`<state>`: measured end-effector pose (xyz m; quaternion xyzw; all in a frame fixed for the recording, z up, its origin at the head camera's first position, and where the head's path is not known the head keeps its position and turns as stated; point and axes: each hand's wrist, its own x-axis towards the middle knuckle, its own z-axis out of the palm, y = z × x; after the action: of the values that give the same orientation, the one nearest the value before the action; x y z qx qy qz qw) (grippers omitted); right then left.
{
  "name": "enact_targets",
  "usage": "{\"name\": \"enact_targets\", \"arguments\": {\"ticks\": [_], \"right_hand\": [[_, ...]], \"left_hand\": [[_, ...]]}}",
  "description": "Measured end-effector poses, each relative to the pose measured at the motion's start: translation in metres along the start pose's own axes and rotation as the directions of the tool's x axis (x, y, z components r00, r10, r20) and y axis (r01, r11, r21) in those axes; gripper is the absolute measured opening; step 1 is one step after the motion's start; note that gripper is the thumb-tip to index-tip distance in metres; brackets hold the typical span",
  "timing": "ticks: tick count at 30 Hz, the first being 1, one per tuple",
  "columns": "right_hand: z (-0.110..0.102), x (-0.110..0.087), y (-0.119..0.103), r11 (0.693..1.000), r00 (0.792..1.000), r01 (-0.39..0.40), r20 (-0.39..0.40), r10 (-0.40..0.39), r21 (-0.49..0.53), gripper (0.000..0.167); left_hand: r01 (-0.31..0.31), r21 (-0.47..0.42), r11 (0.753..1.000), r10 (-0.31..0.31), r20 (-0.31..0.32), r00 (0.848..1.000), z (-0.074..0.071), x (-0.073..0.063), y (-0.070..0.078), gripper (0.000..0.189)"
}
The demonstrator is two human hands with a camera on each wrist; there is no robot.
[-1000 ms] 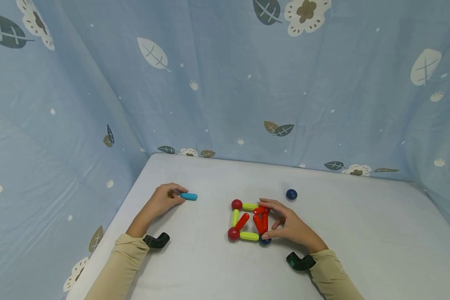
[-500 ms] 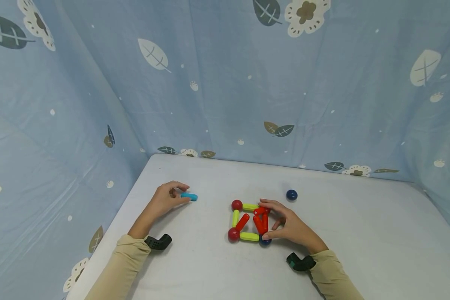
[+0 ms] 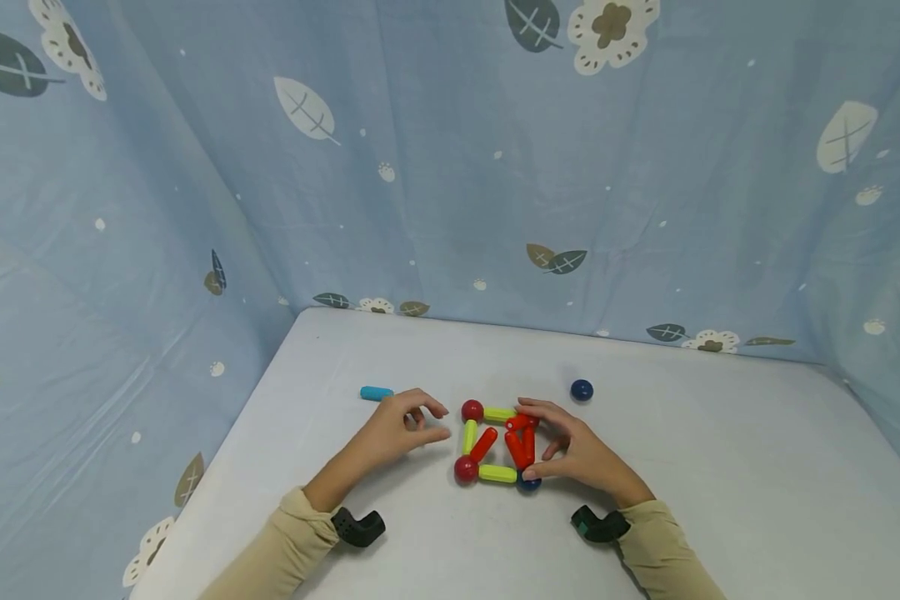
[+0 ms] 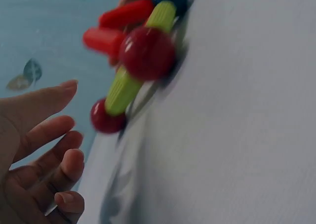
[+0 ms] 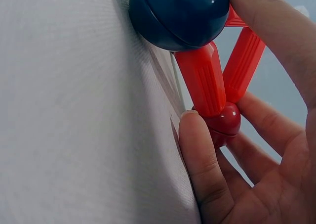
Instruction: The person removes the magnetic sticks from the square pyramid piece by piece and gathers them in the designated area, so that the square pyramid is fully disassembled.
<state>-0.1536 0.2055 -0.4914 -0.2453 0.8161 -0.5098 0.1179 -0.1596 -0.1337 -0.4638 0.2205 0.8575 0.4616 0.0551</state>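
A square of magnetic rods and balls lies on the table, with yellow-green rods (image 3: 498, 473) on three sides and a red rod on the right. Red balls (image 3: 466, 469) form its left corners; more red rods (image 3: 483, 445) slant up from other corners. My right hand (image 3: 581, 454) spans the right side, thumb on the blue corner ball (image 5: 180, 16) and fingers at the far red ball (image 5: 224, 122), partly hidden. My left hand (image 3: 396, 427) hovers left of the square, fingers apart and holding nothing. Behind it lies a light-blue rod (image 3: 376, 392).
A loose dark-blue ball (image 3: 582, 390) sits beyond my right hand. The white tabletop (image 3: 682, 450) meets a patterned blue curtain (image 3: 450, 167) at the back and left. Each wrist wears a black camera (image 3: 358, 527).
My left hand has let go of the light-blue rod and moved right and nearer, towards the square. The rod stays where it was. My right hand keeps its place.
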Motion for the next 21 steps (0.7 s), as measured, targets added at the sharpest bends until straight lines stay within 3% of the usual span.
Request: {"name": "enact_targets", "arguments": {"ticks": [5,9,17,21], "right_hand": [[0.0,0.0,0.001,1.0,1.0,0.008,0.001,-0.008,0.007,0.084],[0.002,0.0,0.003,1.0,1.0,0.014,0.007,-0.014,0.012,0.085],[0.003,0.001,0.003,1.0,1.0,0.022,0.008,-0.022,0.014,0.084],[0.002,0.001,0.001,1.0,1.0,0.025,0.002,-0.025,0.017,0.084]], "left_hand": [[-0.038,-0.036,0.999,0.04,0.073,0.996,0.022,0.0,0.013,0.031],[-0.031,-0.061,0.998,0.037,0.099,0.994,0.037,0.0,0.02,0.033],[-0.008,-0.053,0.999,0.011,0.062,0.998,0.053,0.0,0.025,0.03],[-0.028,-0.034,0.999,0.029,0.034,0.999,0.055,0.0,0.023,0.028]]}}
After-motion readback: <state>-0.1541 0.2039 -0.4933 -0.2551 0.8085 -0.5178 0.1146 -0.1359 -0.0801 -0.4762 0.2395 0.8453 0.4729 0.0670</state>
